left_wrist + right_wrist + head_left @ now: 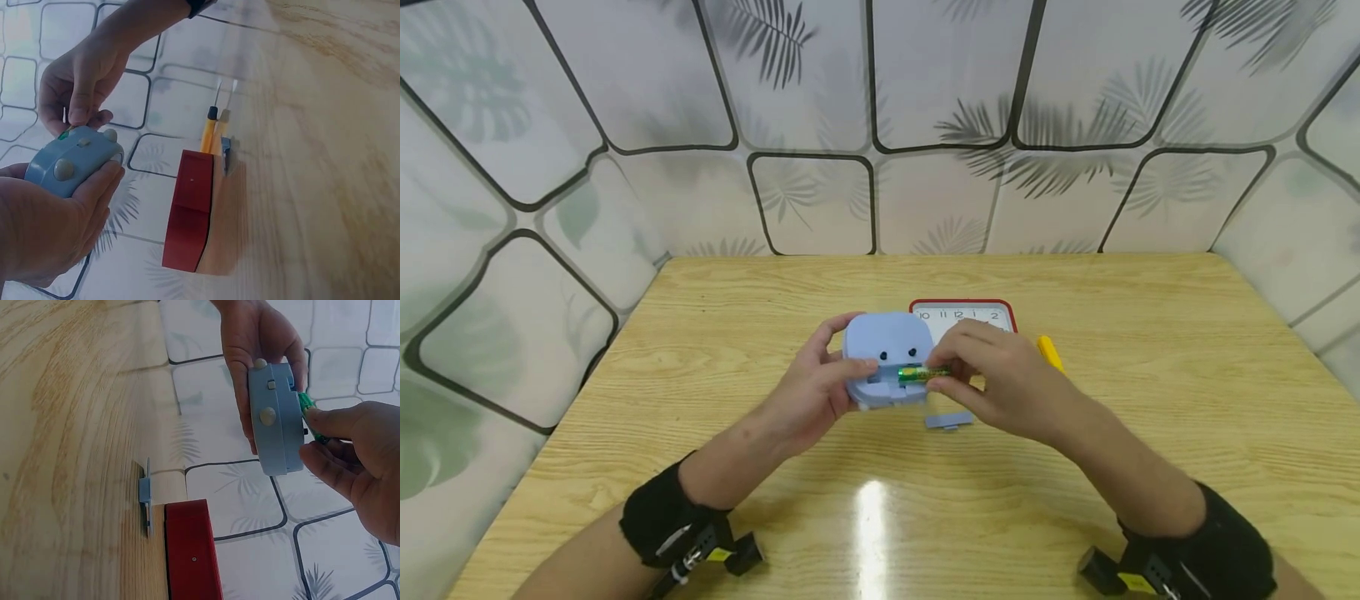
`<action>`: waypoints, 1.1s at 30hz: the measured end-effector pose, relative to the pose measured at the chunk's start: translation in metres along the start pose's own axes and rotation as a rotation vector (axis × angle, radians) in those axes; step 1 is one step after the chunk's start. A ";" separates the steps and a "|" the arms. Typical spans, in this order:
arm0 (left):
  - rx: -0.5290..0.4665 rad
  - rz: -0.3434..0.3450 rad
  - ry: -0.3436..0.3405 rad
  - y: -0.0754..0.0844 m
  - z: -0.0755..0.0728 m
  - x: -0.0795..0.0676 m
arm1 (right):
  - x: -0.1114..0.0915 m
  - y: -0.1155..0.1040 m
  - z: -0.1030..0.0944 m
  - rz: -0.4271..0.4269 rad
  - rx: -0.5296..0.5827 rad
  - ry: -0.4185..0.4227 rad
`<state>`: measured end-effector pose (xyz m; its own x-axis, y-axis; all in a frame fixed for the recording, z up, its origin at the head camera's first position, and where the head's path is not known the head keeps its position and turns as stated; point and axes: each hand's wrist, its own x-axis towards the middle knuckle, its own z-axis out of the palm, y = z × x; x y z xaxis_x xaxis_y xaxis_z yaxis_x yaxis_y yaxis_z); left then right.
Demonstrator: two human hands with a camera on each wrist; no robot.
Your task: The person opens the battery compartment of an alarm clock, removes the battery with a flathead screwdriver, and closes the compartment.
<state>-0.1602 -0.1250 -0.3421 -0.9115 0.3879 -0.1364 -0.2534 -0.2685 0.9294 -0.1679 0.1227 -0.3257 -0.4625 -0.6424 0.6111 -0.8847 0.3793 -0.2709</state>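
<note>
My left hand [820, 387] grips a light blue clock [887, 329] by its left side, thumb on the back near the open battery slot. Two black knobs show on that back, which faces the head camera. Between thumb and fingers my right hand [1000, 375] pinches a green battery [913, 375], its far end over the slot. The right wrist view shows the battery [306, 403] tilted against the clock's back edge [275, 437]. Round feet stick out of the clock's underside [81, 159] in the left wrist view.
The small blue battery cover [949, 421] lies on the wooden table [737, 500], just in front of the hands. Behind them is a red-framed clock [962, 302] with a white numbered face, partly covered by the right hand. A yellow-handled screwdriver [1051, 353] lies to its right.
</note>
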 end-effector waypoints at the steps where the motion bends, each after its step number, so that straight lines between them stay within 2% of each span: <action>1: 0.003 -0.001 0.009 0.001 -0.001 0.001 | 0.000 0.001 0.000 -0.006 -0.005 0.006; 6: -0.007 -0.007 0.075 0.005 -0.005 0.003 | -0.001 0.004 -0.001 -0.004 -0.024 0.004; 13: -0.022 -0.011 0.139 0.008 -0.010 0.007 | -0.003 0.009 -0.001 0.053 -0.057 -0.056; 17: -0.036 -0.008 0.158 0.010 -0.012 0.007 | -0.003 0.011 -0.001 0.128 -0.073 -0.138; 23: -0.033 0.002 0.161 0.011 -0.013 0.006 | -0.005 0.019 0.004 0.287 -0.102 -0.339; 26: -0.035 0.002 0.157 0.011 -0.013 0.006 | -0.007 0.024 0.007 0.320 -0.097 -0.407; 33: -0.045 -0.005 0.148 0.011 -0.012 0.006 | -0.011 0.033 0.015 0.357 -0.078 -0.478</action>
<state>-0.1717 -0.1360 -0.3371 -0.9471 0.2564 -0.1932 -0.2695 -0.3075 0.9126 -0.1928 0.1325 -0.3525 -0.7207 -0.6880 0.0852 -0.6717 0.6626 -0.3313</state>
